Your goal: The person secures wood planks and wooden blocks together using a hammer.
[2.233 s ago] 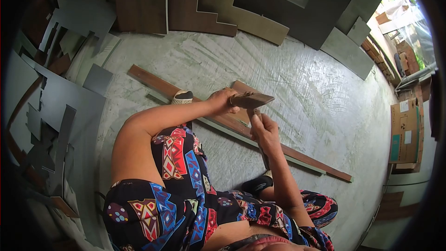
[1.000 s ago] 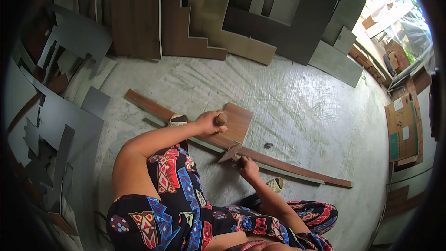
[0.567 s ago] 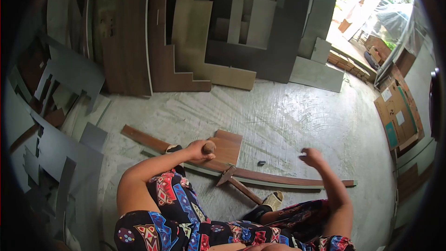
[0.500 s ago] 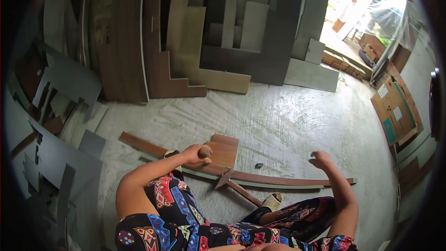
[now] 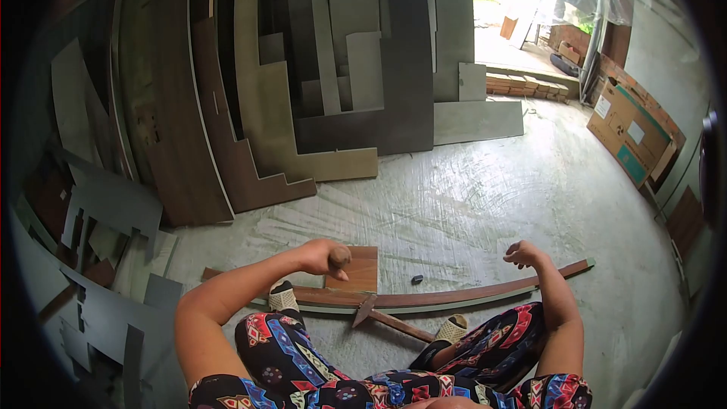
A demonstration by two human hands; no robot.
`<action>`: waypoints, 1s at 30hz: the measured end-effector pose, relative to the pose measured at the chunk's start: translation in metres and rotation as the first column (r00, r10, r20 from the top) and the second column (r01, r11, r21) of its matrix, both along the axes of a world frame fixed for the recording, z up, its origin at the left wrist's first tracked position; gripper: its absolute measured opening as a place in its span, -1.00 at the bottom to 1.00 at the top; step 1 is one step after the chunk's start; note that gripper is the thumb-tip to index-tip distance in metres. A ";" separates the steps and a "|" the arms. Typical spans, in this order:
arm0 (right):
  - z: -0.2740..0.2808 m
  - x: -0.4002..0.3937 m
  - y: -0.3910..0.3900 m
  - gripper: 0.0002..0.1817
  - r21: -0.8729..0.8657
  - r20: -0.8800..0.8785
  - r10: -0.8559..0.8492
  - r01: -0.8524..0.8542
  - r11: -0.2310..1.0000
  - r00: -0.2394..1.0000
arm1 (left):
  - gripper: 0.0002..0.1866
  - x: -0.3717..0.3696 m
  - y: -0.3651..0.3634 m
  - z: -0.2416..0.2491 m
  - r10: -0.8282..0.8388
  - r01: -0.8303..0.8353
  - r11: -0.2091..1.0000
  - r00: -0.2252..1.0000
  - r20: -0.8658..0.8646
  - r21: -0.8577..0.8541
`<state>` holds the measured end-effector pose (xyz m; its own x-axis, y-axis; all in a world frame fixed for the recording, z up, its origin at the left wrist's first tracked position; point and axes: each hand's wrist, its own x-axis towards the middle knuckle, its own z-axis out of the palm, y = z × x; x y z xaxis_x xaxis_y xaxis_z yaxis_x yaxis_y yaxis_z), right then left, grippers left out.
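Note:
My left hand (image 5: 327,257) is wrapped round a brown rounded object (image 5: 340,258), which looks like the end of a handle, above a short wooden board (image 5: 363,269). My right hand (image 5: 524,254) hovers over the right part of a long narrow wooden strip (image 5: 447,298), its fingers curled; whether they hold something small cannot be made out. A hammer (image 5: 394,324) with a wooden handle lies against the strip between my feet. On the floor beyond the strip is a small black object (image 5: 417,279).
Tall panels (image 5: 409,68) lean along the far wall. Cut grey sheets (image 5: 113,295) are piled at the left. A cardboard box (image 5: 632,130) leans at the right wall, near stacked wooden pieces (image 5: 530,88) by the bright doorway.
The view has turned and shifted, so panels and doorway stand further left. My left hand still grips the brown object. My right hand remains raised, with its fingers seen from a slightly different angle.

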<state>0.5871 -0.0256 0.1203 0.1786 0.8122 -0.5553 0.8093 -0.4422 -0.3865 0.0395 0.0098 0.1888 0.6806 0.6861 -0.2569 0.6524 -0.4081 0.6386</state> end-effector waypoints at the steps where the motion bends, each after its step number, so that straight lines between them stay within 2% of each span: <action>1: -0.002 -0.003 0.000 -0.53 -0.016 0.002 0.030 -0.030 0.999 1.000 | -0.47 0.009 -0.001 0.002 -0.035 0.035 0.999 0.999 -0.032 -0.006; 4: -0.004 -0.012 0.000 -0.53 -0.052 0.004 0.092 -0.092 0.994 0.996 | -0.48 0.030 -0.013 -0.005 -0.092 0.089 0.995 0.990 -0.107 -0.034; 7: -0.006 -0.013 -0.007 -0.53 -0.067 -0.011 0.061 -0.062 0.996 0.998 | -0.48 0.030 -0.022 -0.030 -0.131 0.127 0.990 0.988 -0.075 -0.063; 8: -0.008 -0.009 -0.009 -0.53 -0.072 -0.017 0.034 -0.035 0.997 0.999 | -0.53 0.028 -0.027 -0.035 -0.047 0.037 0.996 0.991 -0.129 -0.079; 11: -0.014 0.008 -0.015 -0.54 -0.099 -0.002 -0.012 0.011 0.995 1.000 | -0.55 0.015 -0.021 -0.063 -0.011 -0.022 0.974 0.989 -0.144 -0.227; 14: -0.020 0.021 -0.021 -0.55 -0.133 0.016 -0.055 0.056 0.989 0.998 | -0.59 0.008 -0.022 -0.067 0.027 -0.029 0.998 0.999 -0.033 -0.050; 17: -0.027 0.032 -0.022 -0.56 -0.159 0.029 -0.084 0.087 0.983 0.996 | -0.60 0.003 -0.019 -0.072 0.060 -0.060 0.998 0.998 0.025 -0.011; 19: -0.023 0.031 -0.022 -0.57 -0.160 0.027 -0.097 0.100 0.982 0.995 | -0.58 0.002 -0.021 -0.071 0.153 -0.146 0.979 0.987 0.039 -0.139; 20: -0.022 0.029 -0.022 -0.57 -0.158 0.014 -0.105 0.106 0.982 0.994 | -0.58 0.001 -0.021 -0.071 0.195 -0.183 0.962 0.980 0.041 -0.200; 24: -0.019 0.025 -0.021 -0.57 -0.137 -0.024 -0.105 0.100 0.985 0.994 | -0.57 -0.007 -0.021 -0.082 0.187 -0.185 0.980 0.982 0.030 -0.075; 27: -0.020 0.025 -0.020 -0.56 -0.142 -0.019 -0.097 0.093 0.986 0.995 | -0.56 -0.013 -0.019 -0.090 0.188 -0.189 0.982 0.982 -0.024 -0.023; 28: -0.018 0.024 -0.020 -0.56 -0.140 -0.017 -0.097 0.094 0.986 0.995 | -0.49 -0.016 -0.018 -0.090 0.172 -0.174 0.984 0.983 -0.064 -0.028; 30: -0.017 0.025 -0.020 -0.56 -0.142 -0.007 -0.098 0.096 0.985 0.995 | -0.51 -0.021 -0.018 -0.092 0.183 -0.181 0.983 0.980 -0.078 0.031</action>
